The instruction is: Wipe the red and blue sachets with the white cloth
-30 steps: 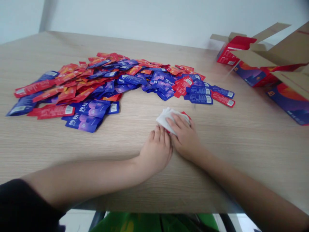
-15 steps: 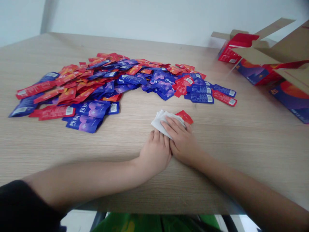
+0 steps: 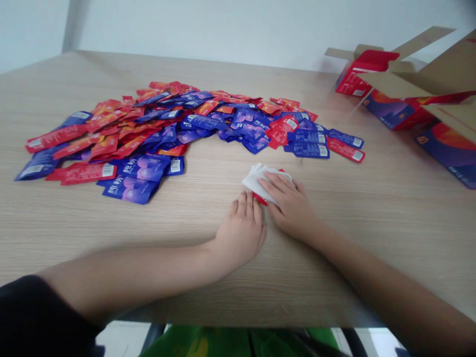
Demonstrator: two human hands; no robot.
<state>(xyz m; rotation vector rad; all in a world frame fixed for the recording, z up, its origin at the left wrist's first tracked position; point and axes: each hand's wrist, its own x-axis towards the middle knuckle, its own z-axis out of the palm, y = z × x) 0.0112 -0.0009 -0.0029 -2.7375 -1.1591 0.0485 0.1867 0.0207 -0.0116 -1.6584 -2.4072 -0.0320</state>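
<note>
My right hand (image 3: pixel 292 203) lies over a folded white cloth or tissue (image 3: pixel 256 176), its fingers pressing it down on a red sachet (image 3: pixel 260 199). Only a small strip of that sachet shows beneath the white layers; the rest is hidden. My left hand (image 3: pixel 241 223) rests on the table just to the left, fingers close together, the fingertips at the sachet's near left edge and pinning it. Farther back spreads a large heap of red sachets (image 3: pixel 87 172) and blue-purple sachets (image 3: pixel 130 189), several of them with barcodes facing up.
At the right stand open printed cartons: a red carton (image 3: pixel 351 79) at the back, a blue and red carton (image 3: pixel 390 109) before it, and another blue carton (image 3: pixel 446 153) nearer the right edge. Their flaps stick out. A pale wall (image 3: pixel 208 29) borders the wooden table (image 3: pixel 167 282).
My right hand has slid the white cloth slightly away and to the right. It now covers the sachet's far corner, while a red strip shows near my left fingertips. My left hand has barely moved.
</note>
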